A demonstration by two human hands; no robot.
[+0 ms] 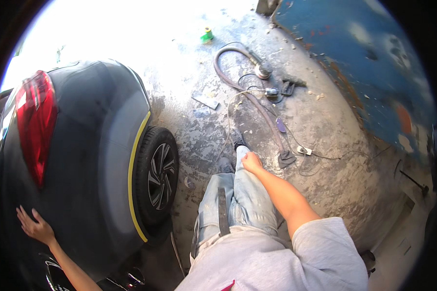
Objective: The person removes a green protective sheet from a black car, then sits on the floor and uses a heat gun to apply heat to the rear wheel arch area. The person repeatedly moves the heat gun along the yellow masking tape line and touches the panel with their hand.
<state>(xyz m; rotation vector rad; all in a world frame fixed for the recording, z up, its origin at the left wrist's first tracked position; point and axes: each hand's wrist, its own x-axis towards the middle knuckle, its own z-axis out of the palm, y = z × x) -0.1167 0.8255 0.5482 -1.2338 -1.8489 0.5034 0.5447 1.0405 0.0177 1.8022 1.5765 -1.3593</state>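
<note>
My left hand (pixel 35 227) lies flat with spread fingers against the dark, matte rear body panel (pixel 77 179) of a car, below the red tail light (pixel 37 123). On the same panel, a dull grey patch (pixel 119 160) runs beside the wheel arch. Yellow masking tape (pixel 132 179) follows the arch edge around the black tyre and its dark alloy wheel (pixel 161 175). My right hand (pixel 251 162) hangs in front of my jeans near the knee, its fingers curled closed; nothing shows sticking out of it.
On the stained concrete floor lie a thick grey hose (pixel 223 72), a round sander-like tool (pixel 262 71), cables and a white power socket (pixel 304 151). A green roll-shaped object (pixel 207 35) sits farther off. A large blue panel (pixel 364 63) stands on the right.
</note>
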